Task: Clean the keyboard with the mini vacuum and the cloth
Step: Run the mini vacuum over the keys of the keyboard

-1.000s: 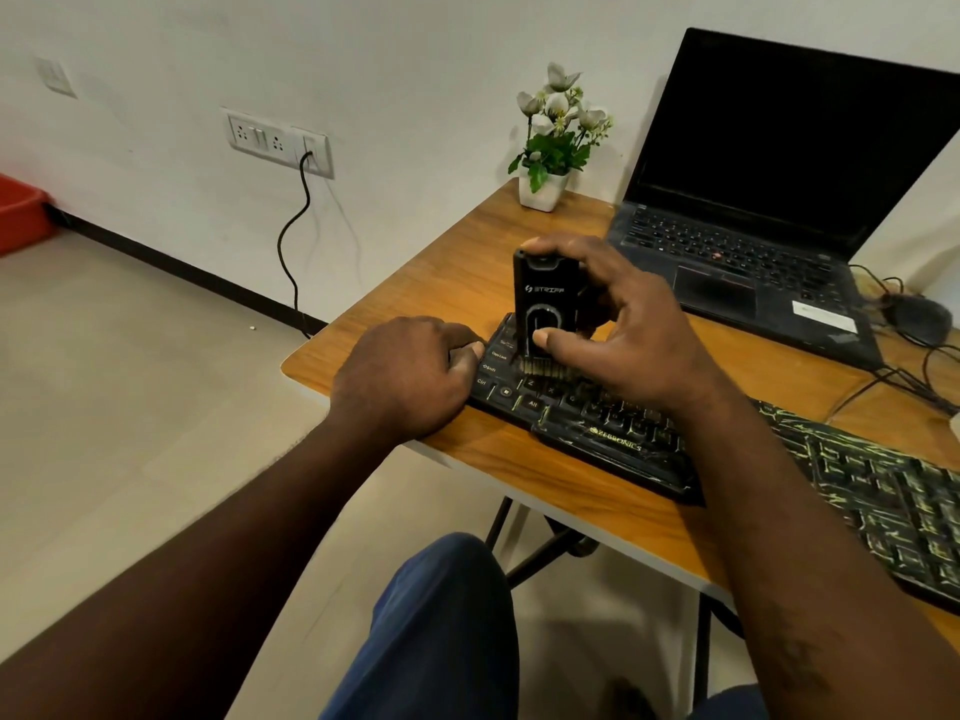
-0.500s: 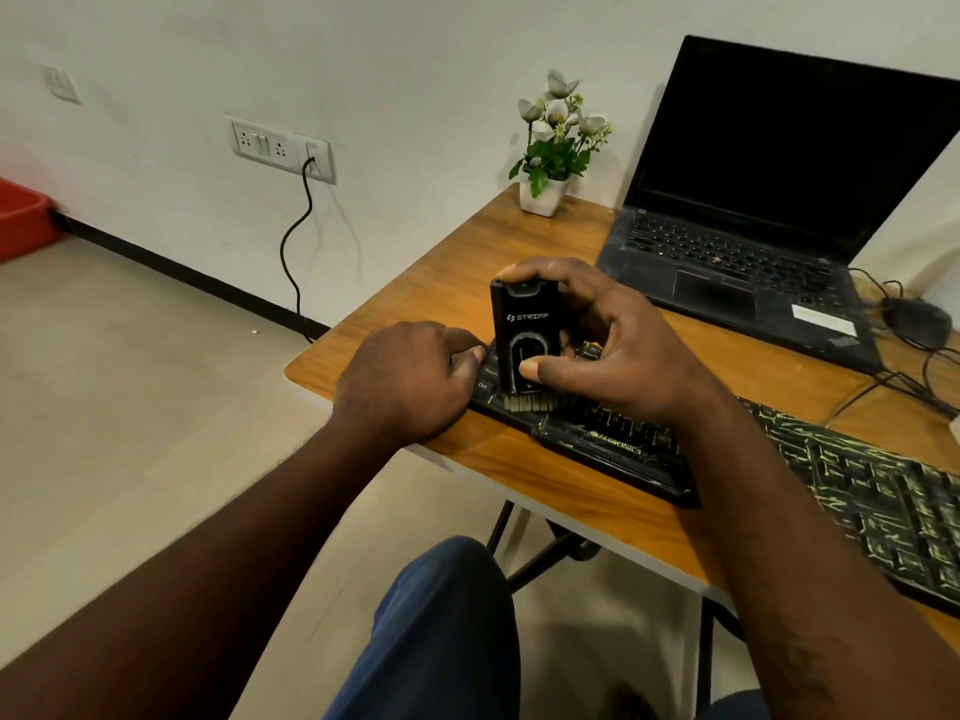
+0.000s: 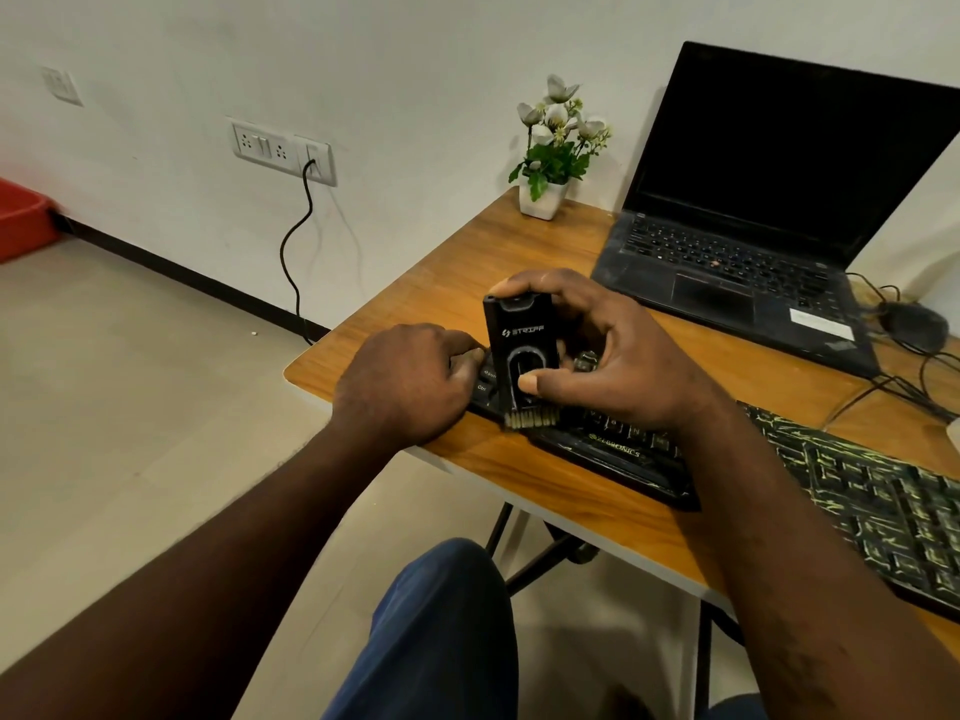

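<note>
The right hand (image 3: 618,366) grips the upright vacuum (image 3: 522,356), brush down on the keyboard (image 3: 857,501) at its left end, while the left hand (image 3: 410,387), curled, steadies that end; uncleaned keys extend rightward along the long axis.

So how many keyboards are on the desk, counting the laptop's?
2: the black keyboard along the desk's near edge under both hands, and the laptop's built-in keyboard at the back right.
</note>
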Demonstrator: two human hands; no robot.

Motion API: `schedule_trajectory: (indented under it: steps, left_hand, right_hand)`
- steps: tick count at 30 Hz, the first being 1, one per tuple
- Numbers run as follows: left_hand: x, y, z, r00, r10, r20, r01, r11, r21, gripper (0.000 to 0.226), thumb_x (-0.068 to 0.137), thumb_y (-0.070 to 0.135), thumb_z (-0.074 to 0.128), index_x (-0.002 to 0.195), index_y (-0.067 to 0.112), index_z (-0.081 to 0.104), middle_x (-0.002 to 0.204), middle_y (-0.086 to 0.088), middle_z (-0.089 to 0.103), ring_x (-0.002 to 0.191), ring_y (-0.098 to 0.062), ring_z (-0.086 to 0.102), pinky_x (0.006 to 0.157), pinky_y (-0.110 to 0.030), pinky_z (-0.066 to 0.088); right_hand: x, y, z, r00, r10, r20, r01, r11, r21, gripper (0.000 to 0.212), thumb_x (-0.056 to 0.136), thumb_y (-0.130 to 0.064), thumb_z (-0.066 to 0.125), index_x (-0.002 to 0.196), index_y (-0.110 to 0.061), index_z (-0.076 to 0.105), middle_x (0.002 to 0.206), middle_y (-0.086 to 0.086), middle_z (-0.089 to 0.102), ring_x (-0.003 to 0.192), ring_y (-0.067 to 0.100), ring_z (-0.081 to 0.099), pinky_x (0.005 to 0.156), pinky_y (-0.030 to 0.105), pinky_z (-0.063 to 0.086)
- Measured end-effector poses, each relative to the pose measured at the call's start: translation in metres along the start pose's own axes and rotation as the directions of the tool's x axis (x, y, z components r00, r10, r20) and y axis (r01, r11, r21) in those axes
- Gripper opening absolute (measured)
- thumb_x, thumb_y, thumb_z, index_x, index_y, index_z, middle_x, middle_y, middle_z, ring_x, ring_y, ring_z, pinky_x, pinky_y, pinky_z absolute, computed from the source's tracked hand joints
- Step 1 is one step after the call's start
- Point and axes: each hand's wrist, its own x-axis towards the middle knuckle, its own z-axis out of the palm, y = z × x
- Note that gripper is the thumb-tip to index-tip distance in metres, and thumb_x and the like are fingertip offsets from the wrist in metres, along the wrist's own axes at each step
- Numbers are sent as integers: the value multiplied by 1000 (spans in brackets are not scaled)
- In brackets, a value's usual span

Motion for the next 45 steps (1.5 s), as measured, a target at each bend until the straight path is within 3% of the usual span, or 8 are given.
schedule_trajectory:
  steps: [6,11,15,22,26,33,40,45]
  left_hand:
    - [1,-4,3,1000,-4,-14,4,1000,21,28,100,44,40,76,37,52,70,9,59,66,-10,54,56,-30,32]
    - [0,-3,4,1000,13,-25,-12,1000,16,28,100,42,42,72,38,47,68,8,58,63,-11,54,55,-30,34]
    - [2,-5,5,999,7,-32,-6,1000,30,30,99,46,39,86,35,63,73,10,60,68,-12,55,56,-30,32]
    - [2,-7,7,1000,0,-29,0,1000,21,38,99,48,37,102,32,72,83,10,67,74,-12,58,59,-31,35]
    - [2,-6,6,1000,-2,-29,2,1000,24,42,98,49,36,106,32,73,88,8,69,77,-15,60,61,-31,37]
    - [2,-5,5,1000,-4,-14,4,1000,24,34,101,45,39,97,32,70,78,11,61,72,-12,56,57,-30,31]
    - [0,-2,3,1000,-13,-10,13,1000,24,27,100,46,40,80,38,55,74,9,59,69,-12,54,57,-31,31]
    - [1,-3,3,1000,-5,-16,5,1000,25,30,99,47,37,85,36,61,77,9,62,71,-13,56,59,-31,33]
  right_hand:
    - [-1,6,-8,985,31,-169,-41,998,-55,67,84,-5,81,142,-26,55,136,-13,57,111,2,64,73,19,57]
    - [-1,2,0,1000,19,-5,-19,1000,3,67,84,2,80,139,-26,55,140,-19,54,124,3,57,85,20,56]
    - [1,4,-2,995,53,-86,-53,999,1,67,84,-3,81,140,-29,55,138,-17,55,117,12,63,84,32,62]
    - [-7,8,-20,991,114,-75,-108,991,81,67,84,4,79,137,-31,57,138,-9,57,115,14,66,82,35,62]
    - [-11,11,-24,990,125,-66,-122,992,40,68,83,7,77,138,-28,56,139,-11,55,114,6,65,75,24,59]
    - [-7,5,-16,997,71,9,-71,994,86,67,84,8,78,139,-23,56,138,-12,56,123,14,62,85,30,60]
    - [-5,1,-10,996,50,80,-56,996,73,66,83,9,78,137,-23,56,134,-18,58,123,8,61,85,22,56]
    - [-6,5,-15,997,73,-3,-73,996,44,66,83,0,78,138,-27,55,137,-18,54,121,8,61,80,25,59]
